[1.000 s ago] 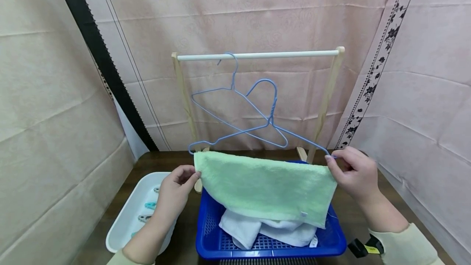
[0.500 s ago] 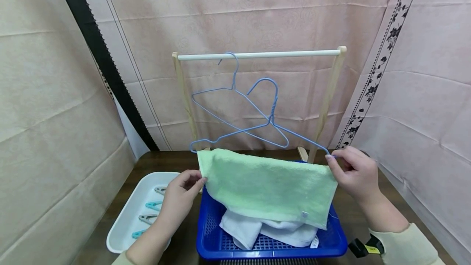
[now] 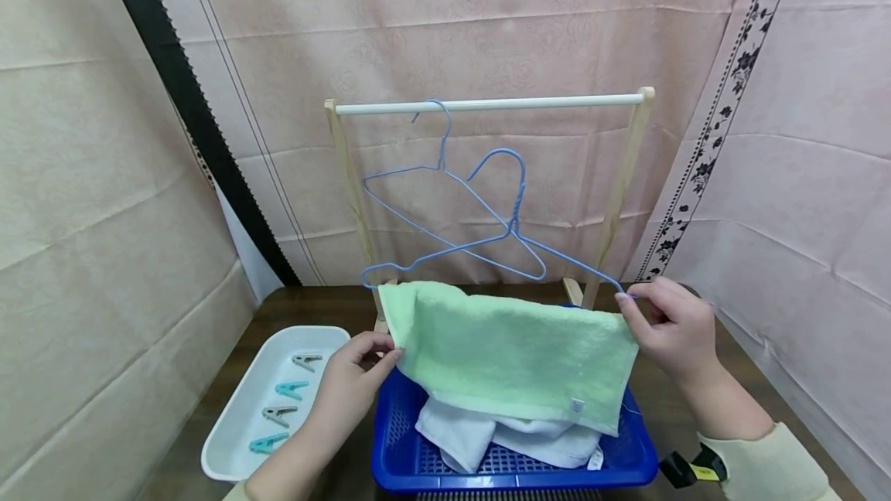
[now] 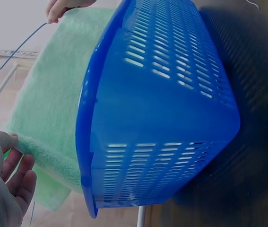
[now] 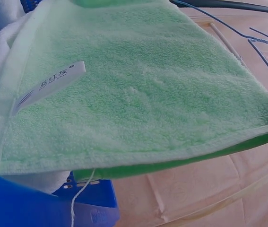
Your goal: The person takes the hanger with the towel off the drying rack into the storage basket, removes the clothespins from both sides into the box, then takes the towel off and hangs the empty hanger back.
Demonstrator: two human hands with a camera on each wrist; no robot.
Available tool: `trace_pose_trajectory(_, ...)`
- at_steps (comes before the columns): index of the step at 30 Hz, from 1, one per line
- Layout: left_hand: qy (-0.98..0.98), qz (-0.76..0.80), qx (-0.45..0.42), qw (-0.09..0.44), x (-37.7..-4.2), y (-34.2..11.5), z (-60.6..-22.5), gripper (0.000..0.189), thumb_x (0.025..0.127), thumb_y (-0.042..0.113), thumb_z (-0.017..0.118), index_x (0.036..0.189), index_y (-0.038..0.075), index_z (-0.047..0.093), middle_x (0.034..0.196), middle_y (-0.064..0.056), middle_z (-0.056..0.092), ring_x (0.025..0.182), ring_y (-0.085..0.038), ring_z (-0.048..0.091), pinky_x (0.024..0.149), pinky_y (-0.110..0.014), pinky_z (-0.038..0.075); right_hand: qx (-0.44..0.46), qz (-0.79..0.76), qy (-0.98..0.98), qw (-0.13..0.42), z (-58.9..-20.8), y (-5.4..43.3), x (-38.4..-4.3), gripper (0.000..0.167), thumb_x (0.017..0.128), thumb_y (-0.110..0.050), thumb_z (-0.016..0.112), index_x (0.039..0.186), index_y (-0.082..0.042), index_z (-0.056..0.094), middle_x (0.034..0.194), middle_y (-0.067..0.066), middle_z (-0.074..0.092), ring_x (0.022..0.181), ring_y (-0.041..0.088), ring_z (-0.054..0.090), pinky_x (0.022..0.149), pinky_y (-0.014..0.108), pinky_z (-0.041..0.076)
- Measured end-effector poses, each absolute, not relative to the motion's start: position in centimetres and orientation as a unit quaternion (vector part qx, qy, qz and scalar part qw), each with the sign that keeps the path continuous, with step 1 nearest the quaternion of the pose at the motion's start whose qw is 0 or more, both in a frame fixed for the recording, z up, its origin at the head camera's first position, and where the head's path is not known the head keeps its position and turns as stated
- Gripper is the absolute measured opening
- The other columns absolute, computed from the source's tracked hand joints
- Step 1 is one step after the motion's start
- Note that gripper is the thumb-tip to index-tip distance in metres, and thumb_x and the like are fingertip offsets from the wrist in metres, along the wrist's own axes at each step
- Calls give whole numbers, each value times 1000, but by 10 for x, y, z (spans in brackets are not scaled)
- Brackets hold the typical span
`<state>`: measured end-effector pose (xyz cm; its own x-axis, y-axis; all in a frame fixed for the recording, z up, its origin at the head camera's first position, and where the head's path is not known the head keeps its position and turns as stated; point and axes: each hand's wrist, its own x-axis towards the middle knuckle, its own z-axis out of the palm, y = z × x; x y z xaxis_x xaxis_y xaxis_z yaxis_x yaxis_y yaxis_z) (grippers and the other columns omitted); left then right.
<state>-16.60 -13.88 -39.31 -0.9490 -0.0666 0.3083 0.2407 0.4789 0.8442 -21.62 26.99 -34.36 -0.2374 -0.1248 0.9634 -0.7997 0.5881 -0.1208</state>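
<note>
A light green towel [image 3: 508, 354] hangs folded over the lower bar of a blue wire hanger [image 3: 515, 226]. Thumb and fingers of my left hand [image 3: 351, 377] pinch the towel's left edge; the left wrist view shows that edge bunched at the fingertips. My right hand [image 3: 671, 327] grips the hanger's right end, beside the towel's upper right corner. Whether it also pinches the cloth, I cannot tell. A white label [image 5: 51, 87] shows on the towel in the right wrist view. Underneath, a blue basket [image 3: 515, 479] holds white cloth [image 3: 459, 431].
Behind the towel stands a wooden rack with a white rod [image 3: 529, 103], from which a second blue hanger [image 3: 404, 211] hangs. On the left, a white tray [image 3: 226, 424] holds several clothes pegs [image 3: 267, 443]. Pinkish cloth [image 3: 557, 22] encloses the dark wooden table [image 3: 299, 300].
My left hand has moved right and slightly down, drawing the towel's left edge inward along the hanger. More of the pegs in the tray now show. The right hand stays put.
</note>
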Motion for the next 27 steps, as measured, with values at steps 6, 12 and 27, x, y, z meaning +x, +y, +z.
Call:
trace_pose_trajectory(6, -852, -496, -65, 154, -163, -135, -394, 9, 88, 13, 76, 91, 21, 71, 90, 6, 65, 85, -13, 60, 77, -29, 53, 315, 322, -721, 527, -343, 269, -215, 36, 92, -30, 65, 72, 0, 69, 55, -2, 38, 57, -1, 30, 50, 16, 23)
trace_pose_trajectory(12, -857, -486, -73, 154, -162, -133, -395, 11, 88, 14, 77, 89, 23, 70, 89, 9, 65, 85, -11, 60, 78, -28, 52, 307, 325, -726, 523, -346, 272, -216, 31, 90, -27, 67, 73, 0, 70, 55, 0, 39, 58, -2, 31, 51, 16, 24)
trace_pose_trajectory(27, -874, -455, -91, 140, -157, -129, -397, 15, 86, 12, 78, 88, 24, 70, 85, 11, 63, 79, -10, 58, 69, -25, 51, 292, 324, -736, 518, -356, 278, -222, 29, 89, -28, 68, 75, -3, 72, 57, 0, 42, 58, -1, 32, 52, 14, 25)
